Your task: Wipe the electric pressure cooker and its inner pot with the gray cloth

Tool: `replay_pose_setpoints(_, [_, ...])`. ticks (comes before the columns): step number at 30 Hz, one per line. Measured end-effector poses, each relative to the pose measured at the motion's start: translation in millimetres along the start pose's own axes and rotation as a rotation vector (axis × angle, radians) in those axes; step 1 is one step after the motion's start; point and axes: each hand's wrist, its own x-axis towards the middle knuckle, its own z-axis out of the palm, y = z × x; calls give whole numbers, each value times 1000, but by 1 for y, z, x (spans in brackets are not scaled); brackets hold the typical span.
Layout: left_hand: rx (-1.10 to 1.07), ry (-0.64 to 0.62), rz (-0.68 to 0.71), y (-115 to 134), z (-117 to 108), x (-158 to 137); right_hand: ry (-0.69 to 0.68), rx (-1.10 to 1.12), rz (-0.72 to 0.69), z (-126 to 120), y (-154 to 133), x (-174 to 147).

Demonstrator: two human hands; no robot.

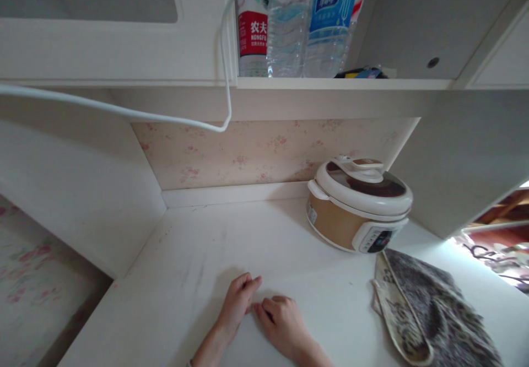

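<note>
My left hand [241, 300] is just above or on the white counter [198, 257], its fingers curled into a loose fist with the thumb lying along the top. Close beside it, my right hand [282, 323] is also curled closed, its thumb pointing toward the left hand. Nothing shows in either fist. A folded cloth [438, 306], patterned in grey and beige, lies to the right of my hands. Behind it stands a white and tan electric cooker [351, 212] with its lid on.
Overhead, a cabinet shelf [351, 84] holds several plastic water bottles [291, 31]. A white cable [165, 118] hangs in a loop below the cabinet at the left. Side panels [467, 152] bound the counter on both sides, and flowered wallpaper [239, 155] covers the back wall.
</note>
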Motion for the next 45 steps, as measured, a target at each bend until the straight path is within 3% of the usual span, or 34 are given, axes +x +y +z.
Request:
replay_pose_setpoints(32, [21, 13, 0, 1, 1, 0, 21, -56, -21, -4, -2, -1])
replay_pose_setpoints(45, [139, 58, -13, 7, 15, 15, 57, -109, -17, 4, 0, 0])
